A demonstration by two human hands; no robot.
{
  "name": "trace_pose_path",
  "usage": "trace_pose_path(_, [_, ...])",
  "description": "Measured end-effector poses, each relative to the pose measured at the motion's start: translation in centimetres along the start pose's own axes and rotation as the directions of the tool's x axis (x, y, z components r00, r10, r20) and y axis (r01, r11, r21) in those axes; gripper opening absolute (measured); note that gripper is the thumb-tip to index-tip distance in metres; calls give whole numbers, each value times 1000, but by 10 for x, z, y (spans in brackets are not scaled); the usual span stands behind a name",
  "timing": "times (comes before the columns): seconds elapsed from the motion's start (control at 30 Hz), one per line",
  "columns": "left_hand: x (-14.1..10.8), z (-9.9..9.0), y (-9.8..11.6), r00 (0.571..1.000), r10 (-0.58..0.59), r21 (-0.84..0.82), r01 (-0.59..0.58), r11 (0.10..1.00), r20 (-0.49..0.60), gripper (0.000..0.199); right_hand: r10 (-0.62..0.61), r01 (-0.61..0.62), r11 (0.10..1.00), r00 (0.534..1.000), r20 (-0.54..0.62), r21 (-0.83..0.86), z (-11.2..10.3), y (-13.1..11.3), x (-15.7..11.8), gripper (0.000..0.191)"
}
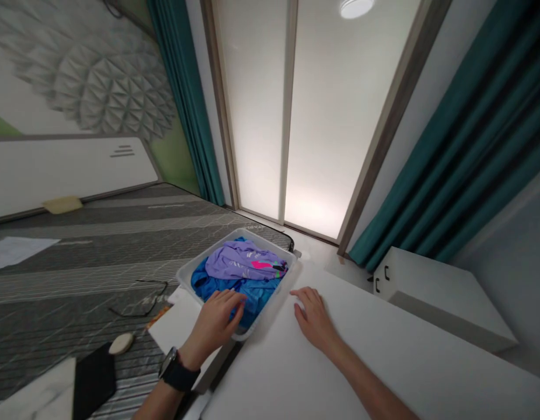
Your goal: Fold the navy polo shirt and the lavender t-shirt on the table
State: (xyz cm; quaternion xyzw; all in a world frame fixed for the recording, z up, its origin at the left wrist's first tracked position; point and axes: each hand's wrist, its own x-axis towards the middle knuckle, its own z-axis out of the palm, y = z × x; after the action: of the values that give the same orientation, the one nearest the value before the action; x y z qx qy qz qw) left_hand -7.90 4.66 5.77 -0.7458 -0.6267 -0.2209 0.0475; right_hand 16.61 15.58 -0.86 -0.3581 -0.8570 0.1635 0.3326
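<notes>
A pale translucent bin (270,308) holds folded or bunched clothes, a purple piece (235,261) with a pink print on top and blue cloth (255,291) around and under it. My left hand (220,318), with a dark watch on its wrist, is over the near left edge of the bin, fingers apart and nothing seen in them. To the right of the bin, my right hand (311,315) is just above or on the white table (361,350), its thumb and fingers apart and holding nothing.
On the left is a bed with a striped grey cover (134,233), bearing a cable, a pale mouse (121,343), a black item and papers (20,251). A white cabinet (445,291) stands at the right, beneath teal curtains. Sliding glass doors (326,116) are beyond the bin.
</notes>
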Motion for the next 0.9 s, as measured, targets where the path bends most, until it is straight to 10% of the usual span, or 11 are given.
trace_pose_path(0.47, [-17,29,-23,985,-68,67,79,995,-156,36,-166,178,982,970,177,-58,32,-32,105,25])
trace_pose_path(0.77, [-17,25,-19,988,-105,77,114,991,-112,35,-111,157,956,976,189,-248,66,-49,129,63])
trace_pose_path(0.9, [-15,23,-17,988,-110,83,119,989,-107,34,-160,203,947,970,182,-248,70,-45,128,40])
